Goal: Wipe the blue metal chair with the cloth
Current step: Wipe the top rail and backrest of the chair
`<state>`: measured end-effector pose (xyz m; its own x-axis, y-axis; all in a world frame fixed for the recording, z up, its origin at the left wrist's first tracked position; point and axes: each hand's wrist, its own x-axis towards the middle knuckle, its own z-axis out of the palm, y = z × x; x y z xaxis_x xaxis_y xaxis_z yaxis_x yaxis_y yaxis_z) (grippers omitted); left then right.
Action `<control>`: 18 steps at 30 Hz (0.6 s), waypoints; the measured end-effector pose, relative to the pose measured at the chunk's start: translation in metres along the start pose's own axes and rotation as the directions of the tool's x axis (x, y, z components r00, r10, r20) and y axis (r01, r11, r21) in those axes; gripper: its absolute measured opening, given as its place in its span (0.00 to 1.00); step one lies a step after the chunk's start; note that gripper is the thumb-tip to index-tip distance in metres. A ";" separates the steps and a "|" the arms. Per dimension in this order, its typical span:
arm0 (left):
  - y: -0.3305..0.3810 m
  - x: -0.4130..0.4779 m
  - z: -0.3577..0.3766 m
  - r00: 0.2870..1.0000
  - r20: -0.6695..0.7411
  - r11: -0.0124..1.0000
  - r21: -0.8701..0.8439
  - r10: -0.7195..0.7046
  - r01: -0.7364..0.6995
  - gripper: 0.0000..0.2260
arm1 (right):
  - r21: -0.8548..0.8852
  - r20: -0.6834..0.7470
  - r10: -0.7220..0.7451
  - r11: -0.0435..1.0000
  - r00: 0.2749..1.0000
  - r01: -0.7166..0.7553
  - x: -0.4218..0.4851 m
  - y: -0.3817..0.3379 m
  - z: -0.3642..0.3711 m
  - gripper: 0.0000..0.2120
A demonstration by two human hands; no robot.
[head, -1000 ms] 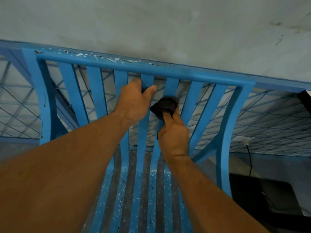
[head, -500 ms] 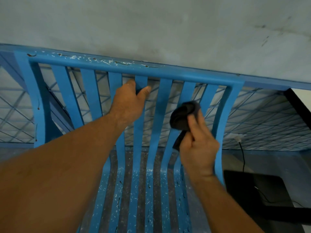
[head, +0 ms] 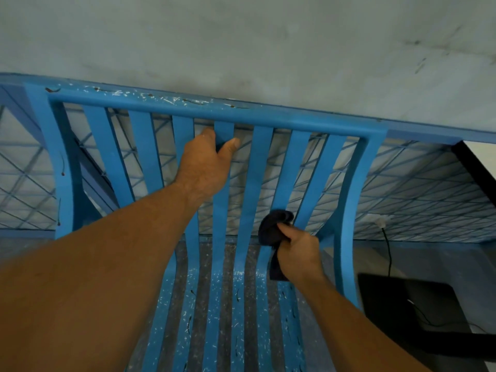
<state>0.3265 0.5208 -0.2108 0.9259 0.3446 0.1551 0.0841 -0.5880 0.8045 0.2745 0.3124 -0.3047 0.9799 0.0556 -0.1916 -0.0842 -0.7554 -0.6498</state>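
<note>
Blue metal chair (head: 241,114) fills the centre of the view, seen from above and in front, backrest against a pale grey wall (head: 268,44); paint chipped and speckled white on the top rail and seat slats. Dark cloth (head: 271,226) is bunched up and pressed on the low end of a back slat toward the right side, where the back curves into the seat; a loose tail of it hangs below the fist. Right hand (head: 298,253) grips the cloth, fingers curled round it, thumb on top. Left hand (head: 204,167) is higher and to the left, well apart from the right, wrapped round a middle back slat just under the top rail, thumb on the slat's right edge. Both forearms bare. Behind the slats, a blue wire mesh panel (head: 416,189) runs along both sides. Lower right on the floor: a flat black object (head: 408,304), what it is cannot be told, with a thin black cable (head: 389,253) running up to a white plug (head: 379,222) near the mesh.
</note>
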 end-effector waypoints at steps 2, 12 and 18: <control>0.002 -0.001 -0.001 1.000 0.011 1.000 0.011 -0.013 0.013 0.15 | 0.286 0.023 0.053 0.957 0.998 -0.057 -0.006 -0.006 -0.031 0.22; 0.011 -0.002 -0.004 0.997 0.020 0.997 0.022 -0.079 0.079 0.13 | 0.956 0.293 -0.103 0.004 0.951 -0.294 -0.012 -0.047 -0.129 0.23; 0.014 -0.002 -0.003 0.996 0.012 0.995 0.049 -0.090 0.090 0.16 | 0.920 0.291 -0.120 -0.237 0.949 -0.312 -0.016 -0.024 -0.082 0.33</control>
<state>0.3247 0.5144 -0.1983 0.9189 0.3872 0.0749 0.1844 -0.5898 0.7862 0.2759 0.2763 -0.2253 0.8878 0.3330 -0.3178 -0.4517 0.7626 -0.4630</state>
